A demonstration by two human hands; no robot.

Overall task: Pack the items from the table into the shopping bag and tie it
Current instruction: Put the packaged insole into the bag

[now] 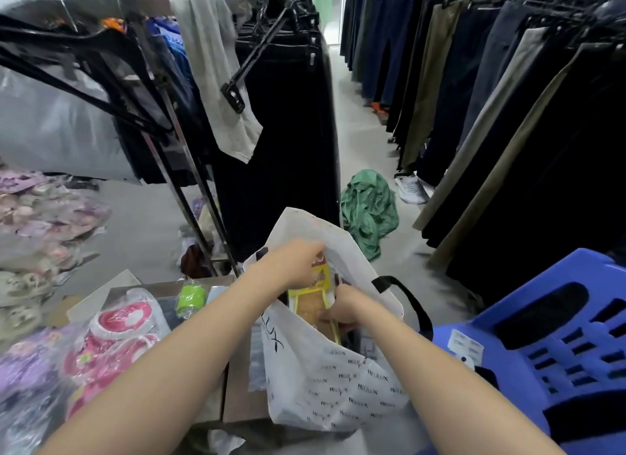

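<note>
**Shopping bag** [325, 380]: white with repeated black lettering. It stands open-mouthed at the tabletop [237, 397] edge, and both grips are inside its mouth. One black handle [406, 298] loops out just right of the right grip.

**Yellow packet** [316, 305]: flat, with a clear window. It sits upright inside the bag, between the two grips.

**Left grip** [294, 261]: fingers curled and clamped on the packet's top end, above and beyond the right grip.

**Right grip** [342, 307]: fingers closed round the packet's lower right edge, deeper in the bag. The fingertips are partly hidden by the bag wall.

**Green wrapped roll** [190, 300]: on the tabletop, left of the left grip and apart from it.

**Pink and white packed goods** [125, 322]: further left of the roll, under the left forearm's line.

**Blue plastic crate** [559, 353]: right of the right grip, just beside the bag.

**Green cloth** [369, 210]: crumpled on the floor, beyond both grips.

**Hung trousers** [508, 115]: racks of them line the aisle ahead.
</note>
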